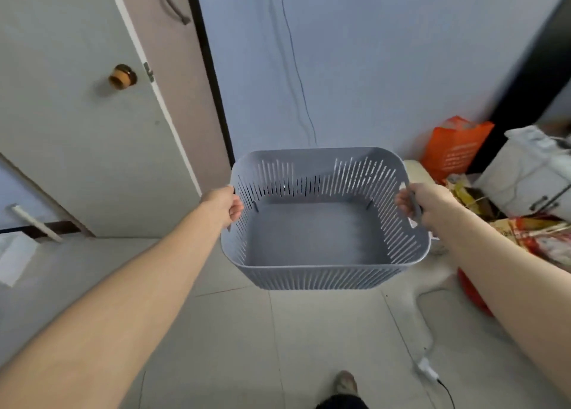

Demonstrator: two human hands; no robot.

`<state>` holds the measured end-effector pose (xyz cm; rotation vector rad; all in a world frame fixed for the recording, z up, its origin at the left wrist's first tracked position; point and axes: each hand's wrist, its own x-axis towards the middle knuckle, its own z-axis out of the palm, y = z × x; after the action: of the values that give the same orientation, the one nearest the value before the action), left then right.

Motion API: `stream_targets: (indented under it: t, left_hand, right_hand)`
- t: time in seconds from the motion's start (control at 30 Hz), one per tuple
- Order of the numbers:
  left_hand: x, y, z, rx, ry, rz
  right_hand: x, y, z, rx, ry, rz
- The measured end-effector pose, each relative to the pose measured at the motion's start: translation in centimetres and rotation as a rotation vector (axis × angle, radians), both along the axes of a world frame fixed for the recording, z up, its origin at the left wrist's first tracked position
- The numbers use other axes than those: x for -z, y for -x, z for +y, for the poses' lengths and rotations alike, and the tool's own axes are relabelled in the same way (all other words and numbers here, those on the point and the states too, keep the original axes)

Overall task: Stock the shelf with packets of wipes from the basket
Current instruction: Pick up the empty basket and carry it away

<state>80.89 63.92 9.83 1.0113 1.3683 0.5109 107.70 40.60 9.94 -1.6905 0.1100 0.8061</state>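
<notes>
A grey slotted plastic basket [321, 235] hangs in the air in front of me, above the tiled floor. Nothing lies inside it; its flat bottom is bare. My left hand [224, 206] grips the basket's left rim, fingers curled over the edge. My right hand [423, 204] grips the handle on the right rim. No packets of wipes and no shelf show in this view.
A pale door with a round brass knob [122, 76] stands at the left. An orange bag [454, 144], a white box [525, 177] and a heap of packaging [525, 235] crowd the right corner. A white cable with an adapter [428, 368] lies on the floor by my foot [346, 382].
</notes>
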Motion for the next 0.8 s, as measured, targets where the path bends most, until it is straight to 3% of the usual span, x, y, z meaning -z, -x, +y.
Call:
stream_targets:
  t: [0.8]
  left_hand:
    - [1.7,-41.9,17.6,0.043,0.123,-0.031]
  right_hand:
    - [-0.1,-38.4,15.8,0.086,0.033,0.032]
